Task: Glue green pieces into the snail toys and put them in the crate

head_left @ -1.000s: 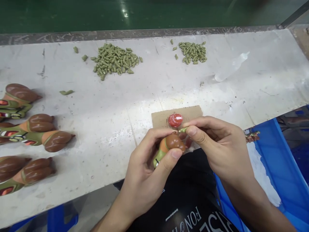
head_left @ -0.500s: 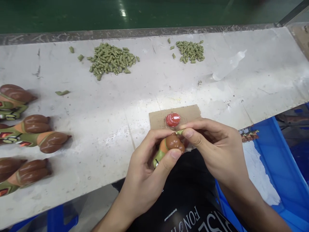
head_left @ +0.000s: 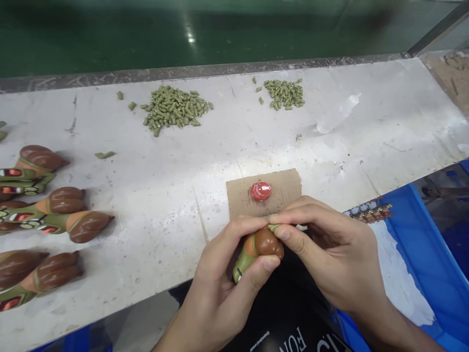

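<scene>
My left hand [head_left: 234, 278] is wrapped round a small figure [head_left: 266, 243] with a glossy brown rounded end, an orange band and a green body. Between the thumb and forefinger of my right hand [head_left: 326, 249] is a small green piece [head_left: 273, 227], pinched against the top of the brown end. Just beyond my hands, a glossy red blob [head_left: 261, 191] sits on a piece of cardboard [head_left: 286, 183].
Green pieces form a large pile [head_left: 176, 108] and a smaller pile [head_left: 285, 94] at the back. A clear bottle [head_left: 339, 114] lies at right. Similar figures [head_left: 90, 226] lie at left. A blue bin [head_left: 421, 244] stands below the table's right edge.
The view has shifted, so the table and its contents appear lower. Both hands keep the same hold on the figure and the green piece, and more of the cardboard shows.
</scene>
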Tool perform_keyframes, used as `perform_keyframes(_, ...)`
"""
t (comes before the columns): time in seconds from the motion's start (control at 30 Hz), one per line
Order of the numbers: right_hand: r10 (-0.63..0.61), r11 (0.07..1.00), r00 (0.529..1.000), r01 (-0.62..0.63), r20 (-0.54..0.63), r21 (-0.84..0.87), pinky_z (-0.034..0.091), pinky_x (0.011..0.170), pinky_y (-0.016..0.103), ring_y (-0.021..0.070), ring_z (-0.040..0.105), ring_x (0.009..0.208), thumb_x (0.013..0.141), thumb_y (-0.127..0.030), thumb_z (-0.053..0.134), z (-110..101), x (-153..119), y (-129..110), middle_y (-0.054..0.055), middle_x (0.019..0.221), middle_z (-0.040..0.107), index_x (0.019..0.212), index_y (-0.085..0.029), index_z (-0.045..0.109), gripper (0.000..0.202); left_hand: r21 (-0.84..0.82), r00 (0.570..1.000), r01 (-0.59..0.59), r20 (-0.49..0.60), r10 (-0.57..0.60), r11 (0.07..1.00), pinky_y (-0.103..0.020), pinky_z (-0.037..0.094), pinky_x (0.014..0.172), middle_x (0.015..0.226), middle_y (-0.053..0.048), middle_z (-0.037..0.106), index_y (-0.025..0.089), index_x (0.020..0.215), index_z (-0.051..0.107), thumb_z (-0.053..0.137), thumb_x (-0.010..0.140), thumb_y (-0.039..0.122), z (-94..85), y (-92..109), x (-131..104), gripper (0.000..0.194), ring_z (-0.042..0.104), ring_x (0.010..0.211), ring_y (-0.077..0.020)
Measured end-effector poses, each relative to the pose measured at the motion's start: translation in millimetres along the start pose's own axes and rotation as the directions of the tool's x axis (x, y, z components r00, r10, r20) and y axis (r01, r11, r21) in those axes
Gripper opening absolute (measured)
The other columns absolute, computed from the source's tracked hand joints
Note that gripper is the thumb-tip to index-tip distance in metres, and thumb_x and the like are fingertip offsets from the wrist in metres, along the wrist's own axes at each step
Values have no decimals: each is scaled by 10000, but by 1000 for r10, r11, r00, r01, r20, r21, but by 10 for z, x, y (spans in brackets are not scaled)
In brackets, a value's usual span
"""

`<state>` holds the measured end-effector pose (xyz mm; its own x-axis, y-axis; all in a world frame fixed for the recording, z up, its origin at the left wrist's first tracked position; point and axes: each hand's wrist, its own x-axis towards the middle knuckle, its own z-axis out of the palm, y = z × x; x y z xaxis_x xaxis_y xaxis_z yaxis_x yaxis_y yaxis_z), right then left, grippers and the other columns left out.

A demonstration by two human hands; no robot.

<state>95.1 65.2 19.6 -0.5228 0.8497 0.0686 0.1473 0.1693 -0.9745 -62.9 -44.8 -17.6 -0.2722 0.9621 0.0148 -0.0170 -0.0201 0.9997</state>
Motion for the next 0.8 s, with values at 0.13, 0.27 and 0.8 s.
perform_keyframes(0.13, -141, 986, 989, 143, 33, -83, 702, 794, 337, 200, 819, 896, 1086, -214, 843, -104, 176, -11, 1, 1018, 874, 1207, -317, 925, 179, -104, 994, 53, -85, -62, 993, -239, 634, 731, 1051, 9, 829, 396, 1309, 803, 739, 1174, 435, 7, 28, 10, 155, 788, 842, -164)
perform_keyframes(0.27, -315, 896, 931, 226, -187, -383, 703, 762, 413, 230, 776, 822, 1112, -199, 720, -282, 785, 199, 52, 1105, 848, 1273, -272, 894, 248, -312, 935, 110, -291, -205, 944, -243, 540, 556, 1016, -31, 820, 300, 1234, 752, 715, 1167, 496, 14, 46, 43, 210, 733, 666, -157)
perform_keyframes(0.8, -341, 609, 936, 151, -86, -779, 593, 1104, 588, 370, 732, 1048, 944, -48, 585, -456, 2245, 1053, 151, 1068, 762, 945, -234, 728, 234, -403, 872, 126, -392, -295, 907, -257, 557, 620, 1005, -21, 733, 262, 1163, 709, 863, 1015, 553, -80, -73, 23, 360, 609, 685, -126)
